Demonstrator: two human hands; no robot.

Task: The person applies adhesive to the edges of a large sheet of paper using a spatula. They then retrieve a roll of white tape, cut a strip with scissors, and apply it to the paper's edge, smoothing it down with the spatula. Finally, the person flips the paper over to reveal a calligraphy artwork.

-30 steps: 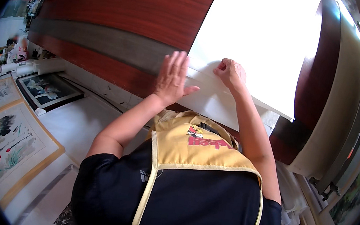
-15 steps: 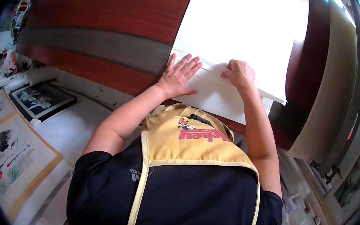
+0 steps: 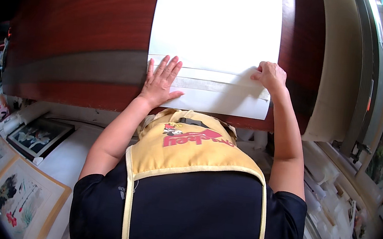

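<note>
A long white sheet of paper (image 3: 216, 23) lies on the dark red table. Across its near end run several parallel white and off-white strips or folds (image 3: 219, 87); whether they are separate pieces I cannot tell. My left hand (image 3: 159, 83) rests flat on the sheet's left edge, fingers spread and thumb pointing right over the strips. At the right edge, my right hand (image 3: 271, 76) is closed, its fingers curled and thumb tucked against the upper strip. What sits between those fingertips is hidden.
A dark grey band (image 3: 74, 66) crosses the red tabletop (image 3: 86, 8) on the left. Beyond its right side stand a pale roll or panel (image 3: 339, 70) and a metal rail (image 3: 368, 83). Framed paintings (image 3: 38, 137) lie lower left; paper scraps (image 3: 332, 206) pile lower right.
My right hand has slid rightward along the strips to the sheet's right edge. The strips' right end, earlier raised and askew, now lies flatter. My left hand stays pressed flat; the view has shifted.
</note>
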